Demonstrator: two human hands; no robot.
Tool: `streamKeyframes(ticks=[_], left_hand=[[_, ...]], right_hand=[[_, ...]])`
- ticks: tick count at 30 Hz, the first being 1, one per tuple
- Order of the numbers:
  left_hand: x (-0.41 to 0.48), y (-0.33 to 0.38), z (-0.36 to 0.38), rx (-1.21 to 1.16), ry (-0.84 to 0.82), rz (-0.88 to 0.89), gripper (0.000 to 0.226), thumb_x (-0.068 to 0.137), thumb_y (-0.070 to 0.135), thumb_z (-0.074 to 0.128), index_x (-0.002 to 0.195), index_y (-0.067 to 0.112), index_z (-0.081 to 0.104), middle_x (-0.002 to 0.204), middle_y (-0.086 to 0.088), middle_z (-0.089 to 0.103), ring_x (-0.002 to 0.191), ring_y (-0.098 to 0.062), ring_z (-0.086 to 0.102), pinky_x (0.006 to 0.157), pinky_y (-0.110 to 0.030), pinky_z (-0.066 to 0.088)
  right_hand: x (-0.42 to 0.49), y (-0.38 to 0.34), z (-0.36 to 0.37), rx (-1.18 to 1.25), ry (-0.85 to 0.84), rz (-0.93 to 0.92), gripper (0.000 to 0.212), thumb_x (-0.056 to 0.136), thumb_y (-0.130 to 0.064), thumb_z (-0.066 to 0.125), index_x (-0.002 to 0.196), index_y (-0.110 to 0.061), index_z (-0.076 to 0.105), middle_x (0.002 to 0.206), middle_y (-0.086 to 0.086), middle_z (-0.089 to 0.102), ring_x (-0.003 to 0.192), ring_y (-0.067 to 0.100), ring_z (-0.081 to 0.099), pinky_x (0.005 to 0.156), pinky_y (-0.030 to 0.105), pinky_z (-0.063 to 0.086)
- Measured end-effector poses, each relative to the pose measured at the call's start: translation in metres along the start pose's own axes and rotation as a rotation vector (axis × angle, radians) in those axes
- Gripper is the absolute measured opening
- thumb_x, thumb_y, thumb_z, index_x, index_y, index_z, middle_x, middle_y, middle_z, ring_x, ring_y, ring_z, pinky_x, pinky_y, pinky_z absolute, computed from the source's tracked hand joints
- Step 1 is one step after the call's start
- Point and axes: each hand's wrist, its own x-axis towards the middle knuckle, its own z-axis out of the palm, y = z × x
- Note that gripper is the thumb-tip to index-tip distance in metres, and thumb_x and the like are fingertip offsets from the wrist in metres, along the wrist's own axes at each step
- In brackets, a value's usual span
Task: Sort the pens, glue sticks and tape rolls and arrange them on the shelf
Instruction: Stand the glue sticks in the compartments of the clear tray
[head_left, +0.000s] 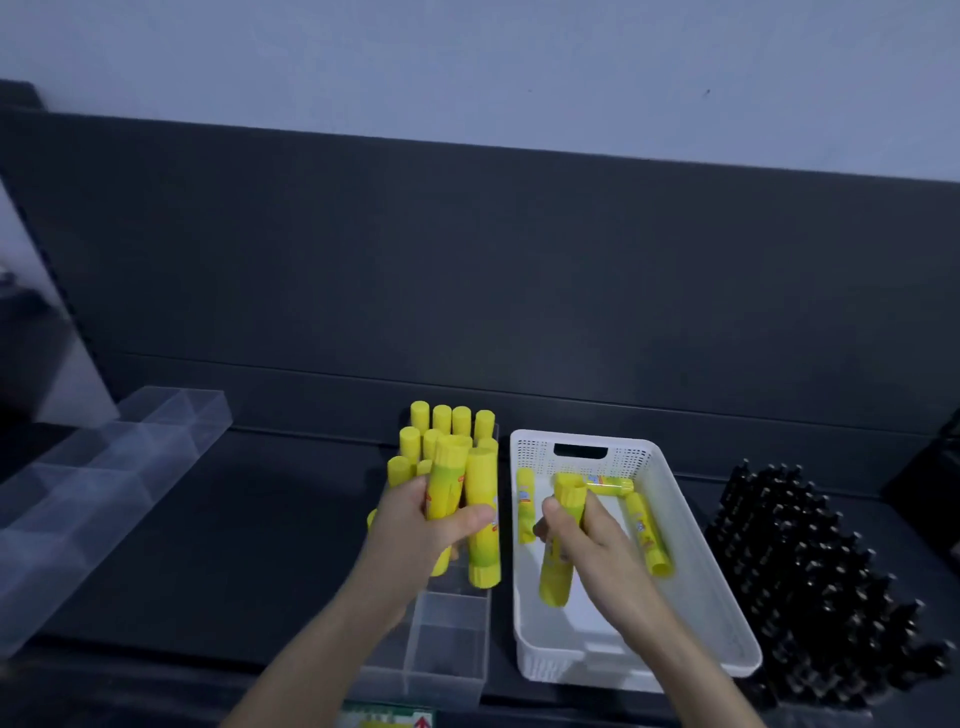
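Evidently the left hand (421, 525) is gripping one yellow plastic glue stick (448, 475) upright above the clear divided plastic organiser (447, 639), probably to stand it among the upright yellow sticks (452, 421) crowding the far compartments; the right hand (587, 540) is holding a second yellow glue stick (557, 571) inside the white perforated plastic basket (717, 613), where a few more are lying loose; massed black pens (810, 571) are sitting on the dark surface (260, 519) beside it.

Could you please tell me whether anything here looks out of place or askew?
Only three glue sticks lying at mixed angles in the white basket; those in the clear organizer stand upright.
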Motion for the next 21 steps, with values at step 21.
streamKeyframes(ticks=[21], left_hand=[[-0.028, -0.045, -0.094, 0.18, 0.05, -0.1, 0.007, 0.079, 0.007, 0.069, 0.076, 0.01, 0.063, 0.051, 0.008, 0.06, 0.048, 0.0, 0.054, 0.048, -0.014, 0.042]], right_hand=[[0.045, 0.009, 0.08, -0.898, -0.201, -0.02, 0.032, 0.082, -0.014, 0.062, 0.112, -0.01, 0.054, 0.113, 0.012, 0.058, 0.101, 0.027, 0.055, 0.071, 0.026, 0.041]])
